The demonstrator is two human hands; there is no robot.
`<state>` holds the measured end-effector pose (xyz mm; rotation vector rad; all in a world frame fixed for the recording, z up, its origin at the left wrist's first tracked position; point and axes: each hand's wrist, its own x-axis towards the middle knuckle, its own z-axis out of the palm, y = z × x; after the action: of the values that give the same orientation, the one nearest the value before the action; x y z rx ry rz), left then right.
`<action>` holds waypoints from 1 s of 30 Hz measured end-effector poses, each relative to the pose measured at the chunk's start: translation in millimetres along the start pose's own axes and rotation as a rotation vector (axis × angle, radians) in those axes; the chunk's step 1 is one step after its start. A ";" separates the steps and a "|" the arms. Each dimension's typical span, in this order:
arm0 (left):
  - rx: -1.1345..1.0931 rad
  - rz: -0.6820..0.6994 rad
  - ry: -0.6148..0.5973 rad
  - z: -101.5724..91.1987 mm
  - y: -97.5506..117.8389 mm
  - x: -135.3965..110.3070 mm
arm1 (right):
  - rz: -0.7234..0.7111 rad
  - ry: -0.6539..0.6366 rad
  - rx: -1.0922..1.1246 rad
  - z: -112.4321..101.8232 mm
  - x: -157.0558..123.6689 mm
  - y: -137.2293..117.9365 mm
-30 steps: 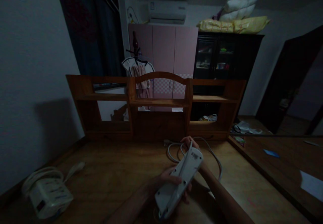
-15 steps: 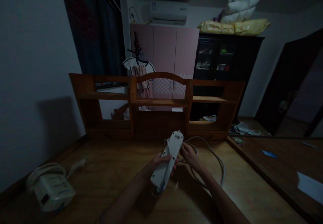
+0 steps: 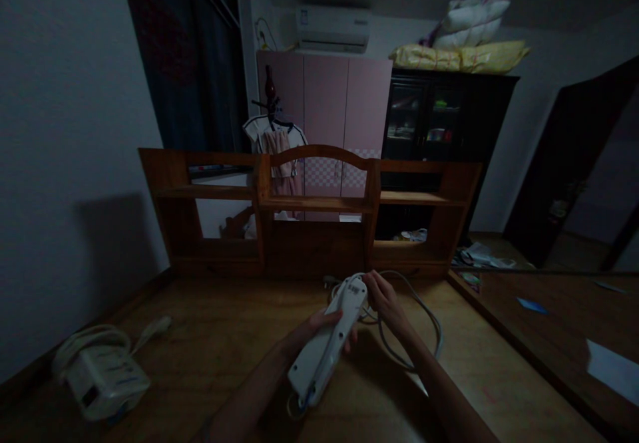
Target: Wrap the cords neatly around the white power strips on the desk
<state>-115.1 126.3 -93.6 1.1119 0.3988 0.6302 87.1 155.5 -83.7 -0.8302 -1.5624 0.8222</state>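
A white power strip tilts above the wooden desktop, its underside with a label and screws facing me. My left hand wraps around its middle, thumb on top and fingers beneath. At the strip's far end, my right hand has its fingers closed around the grey cord where it leaves the housing. More of that cord lies in a wide loop on the right, with smaller coils behind the strip. The cord's plug shows just beyond the strip, near the shelf base.
At left on the desktop sits a white cube-shaped socket block with its cord wrapped on it. A wooden shelf unit stands along the back. To the right, past a raised edge, lie a blue card and white paper.
The power strip has shifted down and slightly left in view, toward me. My right hand has moved up to the strip's far end, onto the cord.
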 end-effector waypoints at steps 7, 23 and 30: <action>0.021 -0.021 -0.076 7.5 1.4 -2.8 | 0.130 -0.108 0.065 -3.8 -0.2 -2.6; 0.115 0.178 0.487 -15.0 23.1 -6.7 | 0.236 -0.308 -0.094 5.2 -1.9 13.7; 0.656 0.371 0.765 -25.9 25.2 -6.0 | -0.131 -0.157 -0.655 20.5 -9.2 24.0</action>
<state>-141.8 148.1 -81.0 1.5574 1.1286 1.3180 69.7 158.4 -111.4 -1.1263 -2.0427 0.2728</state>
